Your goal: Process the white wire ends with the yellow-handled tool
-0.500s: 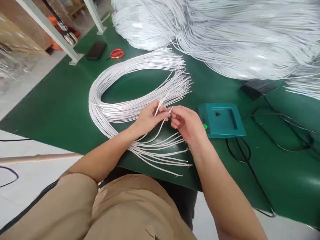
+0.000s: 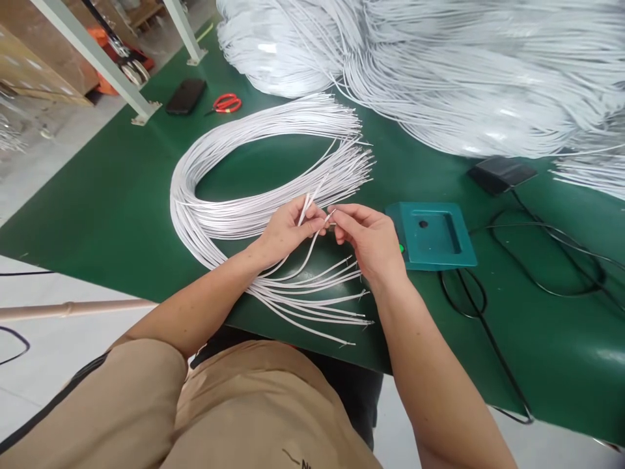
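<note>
Green table [image 2: 97, 195], left grip [image 2: 288, 228] pinching white cable [image 2: 311, 247], right grip [image 2: 375, 241] pinching its tip [image 2: 333, 212]

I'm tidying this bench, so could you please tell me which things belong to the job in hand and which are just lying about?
In hand:
white cable, pinched by left hand and right hand
looped cable bundle

Seemingly lying about:
red-handled scissors
dark flat object
teal box (untouched; possibly related)

Tan s/slv shirt [image 2: 258, 407], prob. blk trousers [image 2: 359, 398]
</note>
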The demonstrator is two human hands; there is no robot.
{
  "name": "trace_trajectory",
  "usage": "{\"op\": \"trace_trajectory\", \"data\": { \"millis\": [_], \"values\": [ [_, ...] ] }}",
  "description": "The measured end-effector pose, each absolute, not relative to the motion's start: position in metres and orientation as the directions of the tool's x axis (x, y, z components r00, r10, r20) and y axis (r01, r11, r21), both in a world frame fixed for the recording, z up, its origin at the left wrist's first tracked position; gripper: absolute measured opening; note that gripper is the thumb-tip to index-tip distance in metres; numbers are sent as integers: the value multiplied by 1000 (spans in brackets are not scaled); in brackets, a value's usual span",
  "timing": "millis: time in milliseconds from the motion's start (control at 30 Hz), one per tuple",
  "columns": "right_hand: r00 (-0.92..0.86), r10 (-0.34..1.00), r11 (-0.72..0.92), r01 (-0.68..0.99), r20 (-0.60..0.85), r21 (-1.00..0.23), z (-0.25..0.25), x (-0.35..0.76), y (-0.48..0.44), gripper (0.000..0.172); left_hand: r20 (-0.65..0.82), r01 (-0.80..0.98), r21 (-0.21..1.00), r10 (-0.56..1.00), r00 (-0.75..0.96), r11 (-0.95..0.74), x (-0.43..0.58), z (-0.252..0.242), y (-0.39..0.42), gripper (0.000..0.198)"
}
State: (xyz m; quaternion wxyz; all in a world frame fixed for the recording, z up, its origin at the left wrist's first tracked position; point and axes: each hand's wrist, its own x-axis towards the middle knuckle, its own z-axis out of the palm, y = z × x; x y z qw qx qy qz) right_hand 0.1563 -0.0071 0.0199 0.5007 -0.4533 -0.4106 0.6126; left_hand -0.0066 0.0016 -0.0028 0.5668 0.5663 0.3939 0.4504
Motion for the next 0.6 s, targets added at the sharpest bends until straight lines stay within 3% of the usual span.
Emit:
{"op": "trace_trajectory", "data": {
  "millis": [133,267,433,600],
  "values": [
    [-119,978,-197,-236,-173,-952,18,157,-6,16,85,-65,995,962,261,-70,-7,-6,3,31],
    [-87,984,-162,-101,-154,-982,18,154,-7,14,117,-22,993,954,278,-115,-8,-7,3,27],
    [-175,944,-301,-104,-280,-948,23,155,-8,12,148,16,987,941,305,-160,-8,-5,3,36],
    [-115,982,-158,-68,-150,-985,26,157,-9,27,135,27,988,935,328,-152,-9,-4,4,39]
  ]
}}
